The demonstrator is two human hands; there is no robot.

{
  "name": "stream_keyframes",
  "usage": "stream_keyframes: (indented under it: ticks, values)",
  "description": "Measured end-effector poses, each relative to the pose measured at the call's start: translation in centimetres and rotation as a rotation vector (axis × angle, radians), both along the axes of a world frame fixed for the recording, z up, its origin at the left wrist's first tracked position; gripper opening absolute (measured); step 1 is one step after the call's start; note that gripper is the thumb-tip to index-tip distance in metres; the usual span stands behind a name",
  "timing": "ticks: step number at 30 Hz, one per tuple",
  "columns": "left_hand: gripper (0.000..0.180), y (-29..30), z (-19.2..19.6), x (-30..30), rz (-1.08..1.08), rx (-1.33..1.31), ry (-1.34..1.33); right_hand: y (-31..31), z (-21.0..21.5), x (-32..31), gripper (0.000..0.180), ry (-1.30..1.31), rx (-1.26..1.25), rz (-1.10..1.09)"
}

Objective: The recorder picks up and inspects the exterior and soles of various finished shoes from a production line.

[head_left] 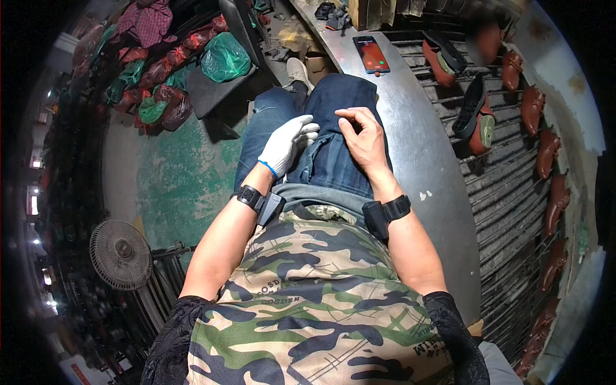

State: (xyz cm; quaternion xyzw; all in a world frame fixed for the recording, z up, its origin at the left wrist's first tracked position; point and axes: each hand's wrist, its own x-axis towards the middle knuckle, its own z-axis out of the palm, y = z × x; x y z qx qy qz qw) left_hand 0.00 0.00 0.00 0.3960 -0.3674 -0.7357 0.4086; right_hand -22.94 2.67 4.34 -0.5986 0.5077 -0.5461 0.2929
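Head view, gloved left hand, bare right hand, fingers loosely curled, slightly apart, jeans beneath, perhaps touching.

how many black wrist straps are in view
2: the left-wrist strap sits just behind the left hand in its white glove, the right-wrist strap behind the bare right hand. No others show.

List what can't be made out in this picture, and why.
Head view:
Right palm: hidden by the back of the right hand.
Left hand, bare fingers: covered by the white glove.
Green bag, contents: hidden by its plastic.
Phone, screen details: too small.
Blurred patch, upper right: detail lost to blur.
Pale thing, lower right: cut off by the lower edge.
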Motion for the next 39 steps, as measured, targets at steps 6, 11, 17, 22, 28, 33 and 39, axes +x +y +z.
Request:
stream_keyframes:
  ticks: [6, 11, 17, 22, 28, 33, 39]
  values:
    - [0.049, -0.4, 0.1, -0.1, 0.009, -0.015, 0.004, -0.4, 0.0, -0.1, 0.017, 0.01, -0.023, -0.003]
    - [0.051, -0.3, 0.0, -0.2, 0.012, -0.001, 0.013, -0.4, 0.0, -0.1, 0.018, 0.007, -0.021, 0.001]
    - [0.051, -0.5, 0.1, -0.4, 0.008, -0.022, 0.011, -0.8, -0.2, -0.2, 0.018, 0.026, -0.042, -0.01]
    - [0.051, -0.6, -0.1, -0.4, 0.016, -0.001, 0.018, -0.7, -0.1, -0.3, 0.018, 0.037, -0.032, -0.006]
    - [0.049, -0.8, -0.2, -0.4, 0.024, 0.0, 0.015, -0.8, -0.3, -0.3, 0.018, 0.008, -0.002, 0.004]
    - [0.049, -0.9, -0.3, -0.4, 0.031, 0.007, 0.027, -1.0, -0.4, -0.3, 0.018, 0.007, -0.015, 0.005]
    - [0.049, -0.9, 0.0, -0.5, 0.029, -0.004, 0.022, -1.2, -0.4, -0.3, 0.018, 0.006, -0.019, 0.005]
